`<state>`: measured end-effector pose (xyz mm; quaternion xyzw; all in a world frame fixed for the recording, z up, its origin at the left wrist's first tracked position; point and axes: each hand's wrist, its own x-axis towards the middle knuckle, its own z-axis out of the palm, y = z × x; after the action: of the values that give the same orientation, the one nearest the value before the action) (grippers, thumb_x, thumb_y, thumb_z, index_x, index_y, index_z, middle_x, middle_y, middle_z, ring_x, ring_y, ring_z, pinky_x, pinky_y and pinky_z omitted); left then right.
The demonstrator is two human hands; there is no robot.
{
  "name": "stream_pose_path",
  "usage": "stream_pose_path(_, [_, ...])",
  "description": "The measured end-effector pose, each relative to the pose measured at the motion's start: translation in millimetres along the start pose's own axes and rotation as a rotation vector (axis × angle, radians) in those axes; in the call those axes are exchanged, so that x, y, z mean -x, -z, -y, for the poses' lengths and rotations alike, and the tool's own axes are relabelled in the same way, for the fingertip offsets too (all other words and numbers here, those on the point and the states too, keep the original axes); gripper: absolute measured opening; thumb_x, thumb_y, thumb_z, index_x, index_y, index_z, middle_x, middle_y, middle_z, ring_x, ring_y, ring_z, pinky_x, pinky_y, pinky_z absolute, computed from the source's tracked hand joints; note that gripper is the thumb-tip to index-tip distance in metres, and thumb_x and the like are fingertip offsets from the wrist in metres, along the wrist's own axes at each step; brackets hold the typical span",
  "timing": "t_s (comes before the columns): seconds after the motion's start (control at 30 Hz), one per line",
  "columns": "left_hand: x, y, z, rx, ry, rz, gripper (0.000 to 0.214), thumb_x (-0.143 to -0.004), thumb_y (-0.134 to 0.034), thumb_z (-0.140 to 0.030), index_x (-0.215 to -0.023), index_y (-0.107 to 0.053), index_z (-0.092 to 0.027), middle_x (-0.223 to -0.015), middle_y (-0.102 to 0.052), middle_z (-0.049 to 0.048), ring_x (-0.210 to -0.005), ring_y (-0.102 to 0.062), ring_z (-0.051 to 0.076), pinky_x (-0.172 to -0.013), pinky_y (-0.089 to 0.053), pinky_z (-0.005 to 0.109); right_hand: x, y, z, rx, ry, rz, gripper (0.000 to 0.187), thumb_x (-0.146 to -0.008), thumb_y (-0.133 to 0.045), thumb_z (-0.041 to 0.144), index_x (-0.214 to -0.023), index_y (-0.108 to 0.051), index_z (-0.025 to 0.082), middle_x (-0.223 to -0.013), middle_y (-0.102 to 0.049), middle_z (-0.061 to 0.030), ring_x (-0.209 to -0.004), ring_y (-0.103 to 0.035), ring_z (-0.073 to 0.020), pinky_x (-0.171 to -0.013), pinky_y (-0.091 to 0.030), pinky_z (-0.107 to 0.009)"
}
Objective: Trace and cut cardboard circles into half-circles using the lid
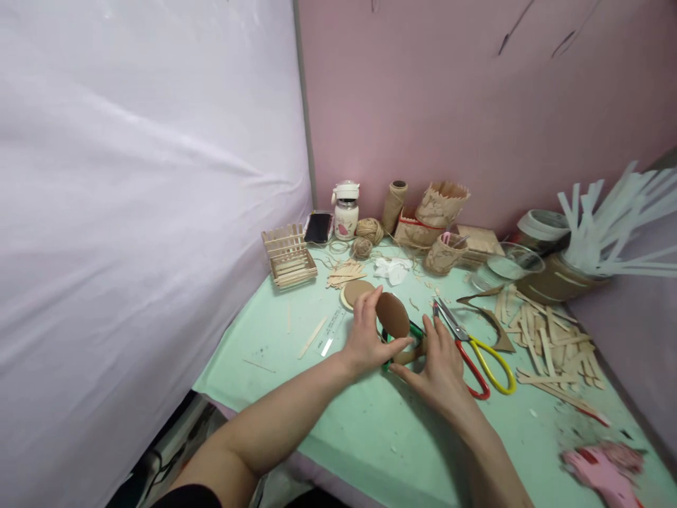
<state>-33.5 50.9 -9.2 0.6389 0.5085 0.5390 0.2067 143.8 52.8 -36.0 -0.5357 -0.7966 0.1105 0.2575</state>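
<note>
Between the fingers of my left hand (367,337) a round brown cardboard disc (393,315) is held tilted on its edge. Just under it, a ring with green edges and a brown inner side (410,354) rests at the table, partly hidden by the disc and my fingers; its exact kind I cannot make out. My right hand (440,367) curves around the right side of this ring, thumb at the near side. Behind my left hand lies another cardboard disc (357,293) over a pale round piece. Close to my right hand are scissors (474,341) with red and yellow handles.
A clear ruler (332,331) and loose craft sticks (313,337) lie left. At the back stand a stick-built rack (292,268), phone (319,228), bottle (345,219) and twine balls (369,230). Right are a stick pile (550,339), cardboard offcut (494,324) and pink glue gun (603,474).
</note>
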Motion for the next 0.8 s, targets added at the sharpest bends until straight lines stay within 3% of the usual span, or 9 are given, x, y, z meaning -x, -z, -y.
stream_pose_path(0.13, [1, 0.1, -3, -0.024, 0.024, -0.009, 0.098, -0.069, -0.08, -0.044, -0.147, -0.024, -0.024, -0.136, -0.035, 0.0143, -0.133, -0.035, 0.033, -0.111, -0.033, 0.053, 1, -7, 3, 0.058, -0.041, 0.012, 0.106, -0.069, -0.069, 0.065, -0.152, -0.022, 0.017, -0.154, -0.028, -0.0273, -0.141, -0.028, -0.046, -0.103, -0.03, -0.068])
stream_pose_path(0.4, [1, 0.4, -5, -0.026, 0.063, 0.027, 0.099, -0.069, -0.08, -0.042, -0.148, -0.023, -0.025, -0.139, -0.033, 0.0143, -0.136, -0.032, 0.034, -0.114, -0.028, 0.054, -2, -5, 8, 0.028, -0.016, 0.026, 0.095, -0.074, -0.067, 0.056, -0.151, -0.024, 0.019, -0.142, -0.047, -0.0224, -0.13, -0.044, -0.0426, -0.101, -0.033, -0.066])
stream_pose_path(0.63, [0, 0.1, -3, -0.004, 0.076, 0.018, 0.097, -0.069, -0.08, -0.044, -0.147, -0.025, -0.026, -0.139, -0.035, 0.0139, -0.135, -0.033, 0.034, -0.112, -0.031, 0.054, -2, 5, 6, -0.015, 0.012, 0.003, 0.096, -0.072, -0.071, 0.055, -0.15, -0.026, 0.021, -0.144, -0.044, -0.0216, -0.132, -0.042, -0.0419, -0.102, -0.036, -0.063])
stream_pose_path(0.7, [0, -0.1, -2, 0.034, 0.091, 0.008, 0.097, -0.068, -0.081, -0.044, -0.147, -0.026, -0.027, -0.139, -0.036, 0.0136, -0.134, -0.034, 0.034, -0.11, -0.035, 0.053, -5, 15, 4, -0.057, 0.05, 0.008, 0.09, -0.074, -0.07, 0.056, -0.147, -0.033, 0.02, -0.144, -0.045, -0.0213, -0.132, -0.043, -0.0406, -0.102, -0.038, -0.061])
stream_pose_path(0.8, [-1, -1.1, -1, 0.207, 0.141, 0.024, 0.097, -0.067, -0.082, -0.043, -0.146, -0.028, -0.027, -0.139, -0.038, 0.0138, -0.13, -0.041, 0.032, -0.104, -0.04, 0.049, -14, 36, 5, -0.176, 0.105, -0.017, 0.061, -0.083, -0.063, 0.052, -0.132, -0.051, 0.019, -0.133, -0.057, -0.0177, -0.123, -0.054, -0.0346, -0.098, -0.046, -0.053])
